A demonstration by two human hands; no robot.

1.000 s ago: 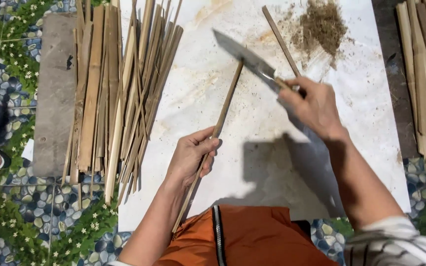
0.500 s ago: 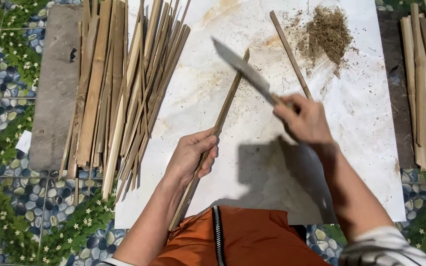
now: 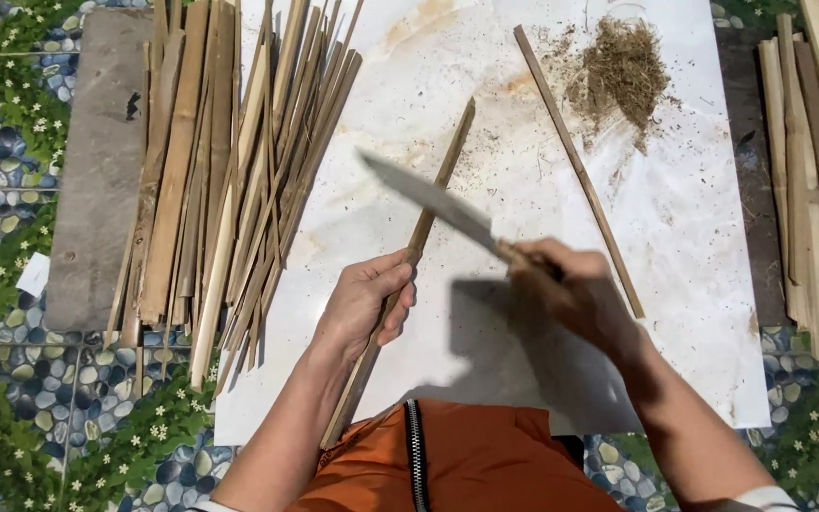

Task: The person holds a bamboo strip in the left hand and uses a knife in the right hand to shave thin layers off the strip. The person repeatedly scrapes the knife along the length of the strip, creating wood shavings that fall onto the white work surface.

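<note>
change: knife (image 3: 428, 197) has swung down across the bamboo strip (image 3: 421, 237)
left hand (image 3: 367, 301): clamped on strip
right hand (image 3: 571, 289): blurred, gripping knife handle

A white sheet (image 3: 713, 284), stained and dusted with debris, covers the middle of the frame, lying over a floor of blue pebble-and-flower patterned tiles (image 3: 11, 408). On its left edge rests a loose pile of split bamboo strips (image 3: 229, 180), with a grey slab (image 3: 97, 171) just beside them at the far left. Toward the upper right lie a single thin bamboo stick (image 3: 575, 166), a heap of brown fibrous shavings (image 3: 623, 71), and, off the sheet at the right edge, more broad bamboo slats (image 3: 808, 161).
</note>
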